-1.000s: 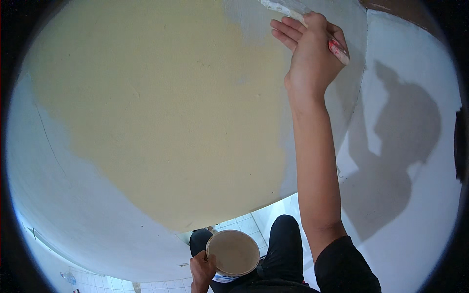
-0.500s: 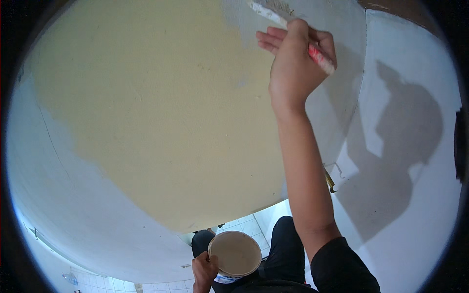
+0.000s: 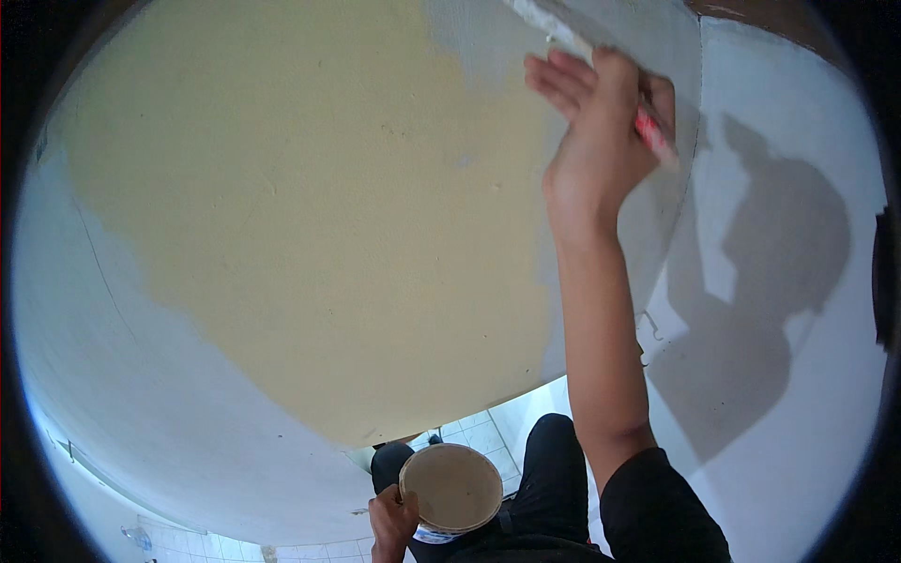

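Observation:
My right hand [image 3: 605,141] is raised at the upper right, closed around the handle of a paintbrush [image 3: 554,23]. The brush slants up and left, and its bristle end is largely cut off by the top edge of the picture. Its handle end is red and pale. In front is a wall with a broad yellow patch [image 3: 338,216], with pale grey surface along its upper right. Low in the middle, my left hand [image 3: 394,521] grips the rim of a paint bucket [image 3: 436,538], which holds beige-looking paint [image 3: 455,488].
A white side wall [image 3: 798,94] meets the painted wall at a corner on the right, with my shadow [image 3: 770,253] on it. A small hook [image 3: 649,327] sits near that corner, behind my forearm. White floor tiles [image 3: 479,433] show below, around my legs in dark trousers.
My right hand and the paintbrush have shifted right and slightly down. The bristles show less now. My left hand and the bucket have stayed nearly still.

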Motion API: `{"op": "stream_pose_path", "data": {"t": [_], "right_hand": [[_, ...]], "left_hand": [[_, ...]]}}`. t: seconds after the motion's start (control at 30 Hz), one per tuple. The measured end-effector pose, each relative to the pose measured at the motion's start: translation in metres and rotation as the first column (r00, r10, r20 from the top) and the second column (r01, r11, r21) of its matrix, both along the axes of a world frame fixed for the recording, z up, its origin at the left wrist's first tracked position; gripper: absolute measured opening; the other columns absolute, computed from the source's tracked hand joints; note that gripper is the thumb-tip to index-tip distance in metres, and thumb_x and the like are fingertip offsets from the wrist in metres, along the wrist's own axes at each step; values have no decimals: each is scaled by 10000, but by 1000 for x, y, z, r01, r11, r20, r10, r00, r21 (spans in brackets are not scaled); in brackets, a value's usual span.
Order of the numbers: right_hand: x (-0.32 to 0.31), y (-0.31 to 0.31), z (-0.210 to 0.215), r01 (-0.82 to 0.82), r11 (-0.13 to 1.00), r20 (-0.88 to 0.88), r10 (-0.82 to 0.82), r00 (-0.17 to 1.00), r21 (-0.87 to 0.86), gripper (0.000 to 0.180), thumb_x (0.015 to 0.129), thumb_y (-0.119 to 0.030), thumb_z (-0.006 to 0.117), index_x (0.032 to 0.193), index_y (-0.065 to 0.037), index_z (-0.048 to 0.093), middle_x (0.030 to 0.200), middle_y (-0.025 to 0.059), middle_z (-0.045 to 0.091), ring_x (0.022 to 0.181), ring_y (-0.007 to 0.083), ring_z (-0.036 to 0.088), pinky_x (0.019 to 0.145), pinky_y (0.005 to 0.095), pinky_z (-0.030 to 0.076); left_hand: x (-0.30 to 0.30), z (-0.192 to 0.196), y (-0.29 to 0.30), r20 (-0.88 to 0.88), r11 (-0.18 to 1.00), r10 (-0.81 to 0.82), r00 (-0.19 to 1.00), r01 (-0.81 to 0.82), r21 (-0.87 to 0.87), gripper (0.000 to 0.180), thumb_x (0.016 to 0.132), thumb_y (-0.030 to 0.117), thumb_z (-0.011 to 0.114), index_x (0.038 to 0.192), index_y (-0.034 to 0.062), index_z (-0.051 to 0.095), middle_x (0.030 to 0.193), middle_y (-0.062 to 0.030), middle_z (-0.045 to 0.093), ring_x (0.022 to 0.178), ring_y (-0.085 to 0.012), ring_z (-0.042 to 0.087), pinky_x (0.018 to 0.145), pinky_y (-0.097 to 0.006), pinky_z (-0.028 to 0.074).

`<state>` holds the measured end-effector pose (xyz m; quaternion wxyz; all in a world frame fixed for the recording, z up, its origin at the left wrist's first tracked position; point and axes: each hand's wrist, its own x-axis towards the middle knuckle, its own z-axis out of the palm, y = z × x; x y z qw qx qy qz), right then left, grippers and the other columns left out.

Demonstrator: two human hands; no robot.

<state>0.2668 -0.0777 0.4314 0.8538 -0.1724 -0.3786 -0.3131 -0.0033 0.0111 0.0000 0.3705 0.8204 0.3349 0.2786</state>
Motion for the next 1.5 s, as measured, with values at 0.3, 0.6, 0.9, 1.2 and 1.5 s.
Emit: {"op": "stream_pose_path", "data": {"t": [0.3, 0.6, 0.9, 1.2, 1.5], "right_hand": [[-9, 8, -7, -257, 966, -184, 260, 948, 36, 257, 898, -104, 582, 1015, 62, 425, 875, 269, 646, 796, 384, 733, 793, 452, 642], [5, 2, 10, -132, 991, -45, 131, 990, -23, 239, 895, -113, 603, 978, 41, 440, 885, 267, 659, 774, 367, 739, 758, 425, 639], [3, -7, -78, -86, 984, -275, 40, 961, -158, 241, 900, -143, 637, 962, 21, 471, 806, 236, 677, 649, 328, 724, 689, 436, 634], [17, -25, -43, 97, 990, -109, -108, 988, -104, 100, 940, -16, 584, 920, 40, 504, 717, 196, 680, 586, 258, 713, 579, 366, 631], [24, -42, -67, 82, 946, -163, -139, 977, -314, 88, 934, -20, 586, 878, 24, 534, 696, 175, 692, 568, 242, 717, 562, 356, 623]], "left_hand": [[5, 5, -2, -31, 999, 29, 999, -30, -28, 294, 825, 190, 645, 678, -60, 593, 601, -255, 580, 492, -350, 599, 503, -459, 452], [2, -2, -1, 7, 1000, 12, 1000, -12, -28, 308, 831, 187, 646, 659, -60, 580, 590, -253, 578, 489, -352, 606, 491, -454, 447], [4, 7, -4, -31, 1000, 18, 999, -19, -25, 325, 838, 204, 651, 663, -58, 570, 583, -250, 561, 468, -324, 573, 483, -452, 425], [1, -1, -3, -41, 999, 19, 999, -20, -28, 301, 837, 178, 646, 668, -59, 567, 589, -249, 557, 467, -304, 555, 484, -452, 415], [6, 5, -5, -35, 1000, 14, 999, -14, 3, 297, 842, 178, 647, 670, -52, 570, 596, -242, 573, 489, -309, 591, 491, -444, 433]]}}
